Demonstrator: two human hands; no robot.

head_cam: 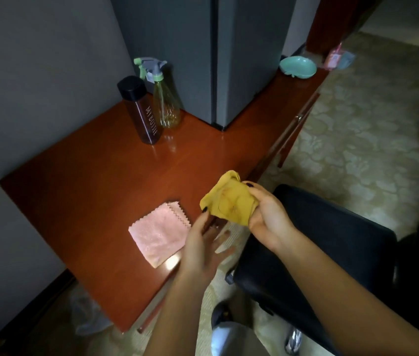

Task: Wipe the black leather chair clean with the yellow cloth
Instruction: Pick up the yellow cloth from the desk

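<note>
The yellow cloth (229,201) is bunched up in the air above the desk's front edge. My right hand (267,214) grips its right side with fingers curled round it. My left hand (203,242) pinches the cloth's lower left corner between thumb and a fingertip, while its other fingers hang spread below. The black leather chair (331,247) stands just right of my hands, its seat under my right forearm.
A folded pink cloth (159,235) lies on the reddish wooden desk (87,188). A dark bottle (141,111) and a green spray bottle (164,98) stand at the back beside a grey cabinet (229,60). A teal dish (297,67) sits further right. Patterned carpet (357,129) lies beyond.
</note>
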